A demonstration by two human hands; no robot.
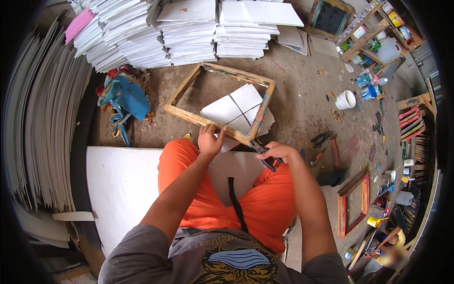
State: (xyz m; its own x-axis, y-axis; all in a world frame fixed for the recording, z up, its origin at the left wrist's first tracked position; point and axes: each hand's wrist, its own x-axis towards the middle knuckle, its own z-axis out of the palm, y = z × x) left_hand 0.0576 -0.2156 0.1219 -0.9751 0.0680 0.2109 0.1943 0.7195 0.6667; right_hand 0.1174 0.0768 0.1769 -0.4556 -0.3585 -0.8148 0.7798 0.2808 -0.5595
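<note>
A bare wooden frame [187, 114] lies tilted in front of my knees, its near edge toward me. Closed around the near rail is my left hand [209, 141], with the thumb on the inner side. My right hand [281, 152] grips a pair of pliers [258, 147] with dark handles. The pliers' jaws are at the frame's near right corner; whether they bite on something there is too small to tell. Through the frame's opening shows a stack of white sheets [226, 111] with dark straps crossing over it.
Tall stacks of white sheets [187, 35] stand at the back and along the left. Blue cloth and scraps [130, 97] lie at left. On the right are a hammer [335, 154], a white bucket [345, 100], a red frame [364, 196] and another person [388, 253].
</note>
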